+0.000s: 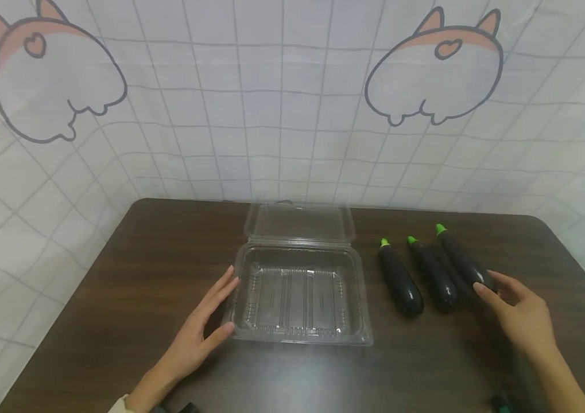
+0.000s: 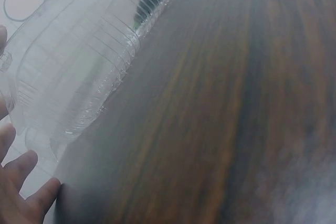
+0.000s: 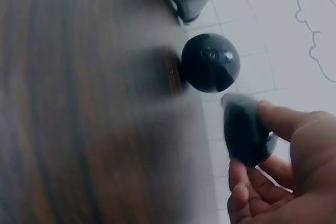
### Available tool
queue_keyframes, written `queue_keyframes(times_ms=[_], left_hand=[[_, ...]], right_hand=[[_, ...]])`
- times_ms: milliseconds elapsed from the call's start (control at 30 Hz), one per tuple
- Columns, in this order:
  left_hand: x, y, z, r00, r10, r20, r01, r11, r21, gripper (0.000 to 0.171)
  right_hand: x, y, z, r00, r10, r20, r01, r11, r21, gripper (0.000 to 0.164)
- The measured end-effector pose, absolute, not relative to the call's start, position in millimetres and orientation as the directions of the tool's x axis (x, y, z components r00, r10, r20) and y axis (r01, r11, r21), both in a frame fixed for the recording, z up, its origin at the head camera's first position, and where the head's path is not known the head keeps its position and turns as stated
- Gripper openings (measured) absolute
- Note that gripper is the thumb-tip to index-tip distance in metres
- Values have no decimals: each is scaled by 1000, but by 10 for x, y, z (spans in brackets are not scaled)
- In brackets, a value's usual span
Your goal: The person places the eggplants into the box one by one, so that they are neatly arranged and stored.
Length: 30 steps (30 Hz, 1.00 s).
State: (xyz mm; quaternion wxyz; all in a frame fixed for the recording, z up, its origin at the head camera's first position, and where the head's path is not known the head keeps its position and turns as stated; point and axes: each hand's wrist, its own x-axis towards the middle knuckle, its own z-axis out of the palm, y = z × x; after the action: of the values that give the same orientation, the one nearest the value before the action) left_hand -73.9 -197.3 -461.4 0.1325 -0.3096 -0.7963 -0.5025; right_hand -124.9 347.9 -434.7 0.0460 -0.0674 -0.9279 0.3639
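Observation:
A clear plastic clamshell container lies with its lid tipped back behind it. My left hand is at its left side, fingers straight, fingertips touching or very near the rim. To the right lie a left eggplant, a middle eggplant and a right eggplant, dark with green stems toward the back. With thumb and fingers, my right hand grips the rounded lower end of the right eggplant, also seen in the right wrist view, where this eggplant sits between thumb and fingers.
Everything stands on a dark wood-grain table. Behind it hangs a white gridded cloth with cartoon animal drawings. A small dark object with green shows at the bottom right edge, and dark items lie near the left wrist.

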Motion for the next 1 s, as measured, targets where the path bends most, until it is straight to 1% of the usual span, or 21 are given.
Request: queue_keyframes(times_ms=[167, 467, 567, 767, 933, 1000], left_hand=[[-753, -1974, -4620, -768, 355, 533, 633, 301, 713, 62], [-767, -1969, -4596, -767, 360, 532, 636, 316, 704, 63], [-756, -1962, -4586, -773, 360, 523, 629, 320, 709, 64], [-740, -1955, -4593, -788, 357, 502, 609, 329, 722, 69], [-742, -1950, -4591, -799, 355, 485, 595, 349, 724, 68], [-744, -1946, -4587, -802, 354, 481, 591, 354, 725, 68]], right_hand=[[-1271, 3436, -4200, -988, 145, 46, 70, 705, -706, 71], [-1306, 3270, -3966, -991, 84, 105, -13, 720, -694, 62], [-1329, 3157, -3917, -991, 33, 127, -67, 705, -706, 59], [-1396, 2902, -3877, -975, -34, 221, -184, 682, -707, 52], [-1473, 2744, -3862, -951, -99, 294, -287, 640, -713, 48], [-1503, 2696, -3859, -944, -124, 305, -311, 633, -709, 47]])
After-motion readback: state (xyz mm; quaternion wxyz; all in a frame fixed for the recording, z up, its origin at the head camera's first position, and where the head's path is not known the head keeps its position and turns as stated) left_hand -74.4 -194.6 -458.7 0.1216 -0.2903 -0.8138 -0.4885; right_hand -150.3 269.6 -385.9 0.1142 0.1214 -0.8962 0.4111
